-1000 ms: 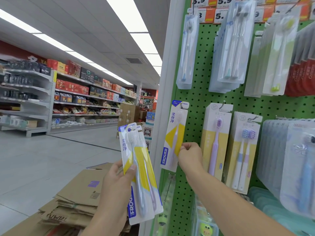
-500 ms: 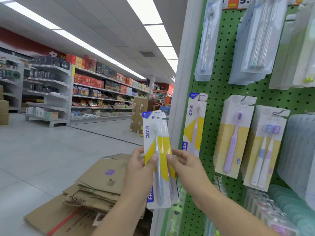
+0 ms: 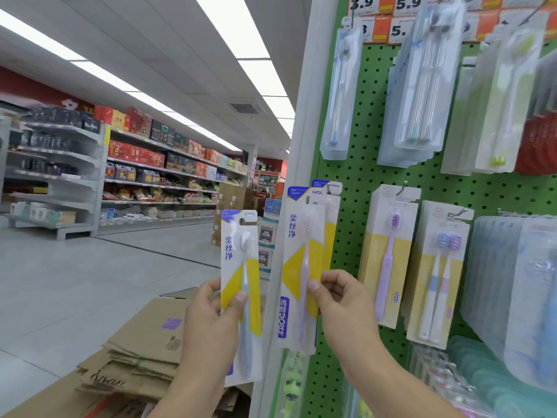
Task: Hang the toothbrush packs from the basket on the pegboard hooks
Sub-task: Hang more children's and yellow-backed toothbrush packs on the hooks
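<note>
My left hand (image 3: 211, 324) grips a white and yellow toothbrush pack (image 3: 239, 263) with a blue-grey brush, held upright left of the board. My right hand (image 3: 340, 300) pinches a second such pack (image 3: 297, 254) with a pink brush, raised in front of a matching pack (image 3: 333, 206) that hangs on a hook at the left edge of the green pegboard (image 3: 355, 173). The basket is out of view.
Clear toothbrush packs (image 3: 422, 86) hang along the upper row, yellow boxed ones (image 3: 388, 251) to the right of my hand. A white upright post (image 3: 304, 116) borders the board. Flattened cardboard (image 3: 135, 351) lies on the floor below left. Store shelves (image 3: 135, 176) stand across the aisle.
My right hand left the hung pack, came to the stack in my left hand, took one pack and lifted it toward the left hook. My left hand now holds a single visible pack.
</note>
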